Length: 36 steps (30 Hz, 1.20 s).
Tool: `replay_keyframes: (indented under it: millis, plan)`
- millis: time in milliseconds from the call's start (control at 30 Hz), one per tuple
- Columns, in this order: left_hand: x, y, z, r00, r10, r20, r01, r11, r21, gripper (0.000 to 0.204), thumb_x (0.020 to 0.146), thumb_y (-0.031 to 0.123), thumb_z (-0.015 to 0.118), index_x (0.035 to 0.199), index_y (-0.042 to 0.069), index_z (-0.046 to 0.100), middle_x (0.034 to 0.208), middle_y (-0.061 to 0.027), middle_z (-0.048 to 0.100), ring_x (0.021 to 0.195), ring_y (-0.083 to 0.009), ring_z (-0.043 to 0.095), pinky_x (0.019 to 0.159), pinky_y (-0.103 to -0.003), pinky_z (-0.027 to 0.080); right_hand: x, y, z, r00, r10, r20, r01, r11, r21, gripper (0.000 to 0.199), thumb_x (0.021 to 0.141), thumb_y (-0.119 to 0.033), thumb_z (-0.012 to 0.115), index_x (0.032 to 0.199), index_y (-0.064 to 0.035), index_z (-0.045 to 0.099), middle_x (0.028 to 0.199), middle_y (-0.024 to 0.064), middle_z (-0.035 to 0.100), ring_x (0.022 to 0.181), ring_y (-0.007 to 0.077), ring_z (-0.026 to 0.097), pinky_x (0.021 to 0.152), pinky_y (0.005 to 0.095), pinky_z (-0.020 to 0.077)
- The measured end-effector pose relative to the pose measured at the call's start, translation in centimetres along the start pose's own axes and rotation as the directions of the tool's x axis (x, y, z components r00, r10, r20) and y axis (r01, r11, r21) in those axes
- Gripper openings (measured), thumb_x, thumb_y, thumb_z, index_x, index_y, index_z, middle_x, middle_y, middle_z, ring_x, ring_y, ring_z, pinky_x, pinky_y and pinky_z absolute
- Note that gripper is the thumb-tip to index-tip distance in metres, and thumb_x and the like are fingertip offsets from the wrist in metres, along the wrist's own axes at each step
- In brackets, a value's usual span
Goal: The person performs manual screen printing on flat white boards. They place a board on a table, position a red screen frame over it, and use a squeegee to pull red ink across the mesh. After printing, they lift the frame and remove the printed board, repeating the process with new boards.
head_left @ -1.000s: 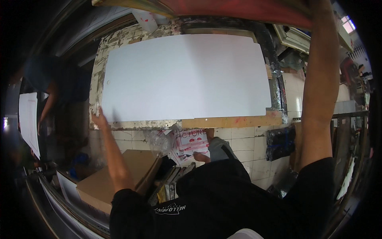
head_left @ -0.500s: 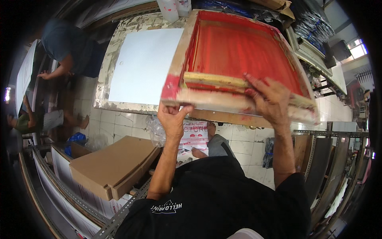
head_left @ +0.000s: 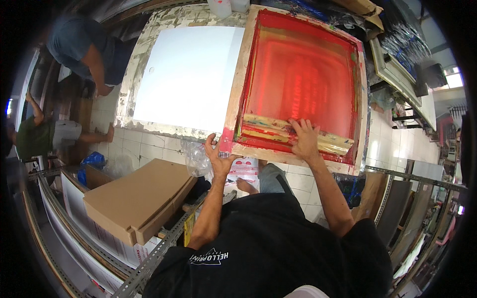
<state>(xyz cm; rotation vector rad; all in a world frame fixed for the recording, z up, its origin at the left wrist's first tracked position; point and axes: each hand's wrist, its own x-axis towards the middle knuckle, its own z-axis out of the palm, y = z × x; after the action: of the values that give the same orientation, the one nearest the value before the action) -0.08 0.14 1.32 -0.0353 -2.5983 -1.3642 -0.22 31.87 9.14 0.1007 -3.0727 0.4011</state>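
A wooden screen-printing frame [head_left: 232, 111] with red ink over its mesh lies flat on the right of the worktable. Across the near end of the mesh rests a squeegee [head_left: 268, 124] with an ink-stained wooden handle. My right hand [head_left: 305, 141] is on it, fingers over the handle and forearm crossing the frame's near rail. At the frame's near left corner is my left hand [head_left: 218, 158], with thumb and curled fingers on either side of the corner. Left of the frame lies a white sheet [head_left: 186, 77]; its right edge meets the frame.
The worktable [head_left: 130, 94] has a blotched, worn surface. A brown cardboard box [head_left: 141, 196] sits at lower left beside metal racks [head_left: 149, 273]. White containers [head_left: 220, 7] stand at the far edge. At left are a person in a blue shirt [head_left: 74, 47] and another in green [head_left: 35, 136].
The screen frame has come down from a tilted, raised position to lie flat. The squeegee now rests near its lower end, with my right hand shifted left onto it.
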Motion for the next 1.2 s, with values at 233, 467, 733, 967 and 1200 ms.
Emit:
replay_keyframes:
  millis: [233,467,733,967,1200]
  plan:
    - [-0.2,-0.7,0.4,0.999,-0.039,0.02,0.037,0.994,0.106,0.088,0.049,0.038,0.096,0.129,0.016,0.068,0.145,-0.0146,0.043,0.122,-0.0318,0.047,0.103,-0.05,0.033,10.9,6.3,0.7,0.991,-0.007,-0.13,-0.004,0.997,-0.083,0.073,0.063,-0.01,0.067,0.135,-0.0155,0.057,0.117,0.0134,0.053,0.117,0.0359,0.049,0.095,0.0693,0.0369]
    - [-0.9,-0.9,0.0,0.997,-0.079,0.012,0.078,0.992,0.103,0.083,0.054,0.04,0.094,0.129,0.014,0.069,0.144,-0.0171,0.045,0.121,-0.0311,0.046,0.103,-0.046,0.034,25.6,14.7,0.8,0.93,-0.112,-0.35,0.035,0.975,-0.219,0.074,0.067,-0.015,0.066,0.14,-0.0201,0.053,0.12,0.0115,0.055,0.117,0.0341,0.051,0.093,0.0646,0.0381]
    - [-0.9,-0.4,-0.3,0.993,-0.109,0.032,0.101,0.975,0.196,0.083,0.052,0.042,0.094,0.126,0.013,0.071,0.143,-0.0169,0.046,0.115,-0.0278,0.047,0.102,-0.045,0.033,38.0,21.8,0.1,0.945,-0.119,-0.305,0.054,0.975,-0.214,0.087,0.066,-0.017,0.064,0.15,-0.026,0.043,0.151,0.018,0.046,0.14,0.0368,0.041,0.101,0.0664,0.0352]
    - [-0.4,-0.6,0.1,0.999,-0.036,-0.014,0.038,0.992,0.118,0.079,0.055,0.043,0.092,0.126,0.015,0.071,0.144,-0.0157,0.045,0.117,-0.031,0.048,0.102,-0.045,0.035,29.6,16.0,-2.6,0.995,-0.014,-0.096,-0.008,0.973,-0.232,0.092,0.071,-0.018,0.067,0.156,-0.0311,0.032,0.15,0.0238,0.044,0.141,0.0401,0.04,0.108,0.069,0.0307]
    - [-0.3,-0.7,0.2,1.0,-0.026,0.004,0.025,0.993,0.116,0.074,0.052,0.035,0.095,0.119,0.014,0.072,0.147,-0.0149,0.043,0.121,-0.0313,0.046,0.102,-0.048,0.036,9.2,4.8,-3.7,0.992,0.019,0.125,-0.009,0.997,-0.077,0.088,0.077,-0.022,0.076,0.155,-0.031,0.035,0.125,0.0185,0.055,0.122,0.0374,0.053,0.099,0.066,0.0364]
